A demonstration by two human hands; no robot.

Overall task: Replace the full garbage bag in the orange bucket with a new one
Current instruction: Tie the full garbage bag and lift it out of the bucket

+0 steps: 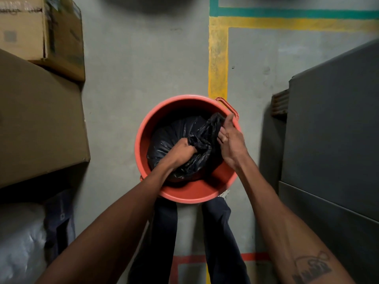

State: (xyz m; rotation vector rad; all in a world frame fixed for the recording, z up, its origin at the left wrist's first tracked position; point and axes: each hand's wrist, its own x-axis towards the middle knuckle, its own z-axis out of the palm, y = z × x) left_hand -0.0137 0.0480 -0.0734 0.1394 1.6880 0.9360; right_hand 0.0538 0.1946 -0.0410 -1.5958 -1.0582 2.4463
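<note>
— What sort of place is this?

— A storeroom or warehouse back area, by the look of it. The floor [143, 68] is bare grey concrete with painted lane markings: a yellow line [218, 62], a teal line [287, 12] beyond it, and a red-orange line [254, 256] nearer the person's feet.

— Anything stored there?

— Yes. Brown cardboard boxes [41, 29] are stacked along the left, a large one [37, 119] nearest, with something wrapped in clear plastic [20, 242] below it. On the right stands a grey metal cabinet [332, 124] with a vent [280, 105] on its side.
</note>
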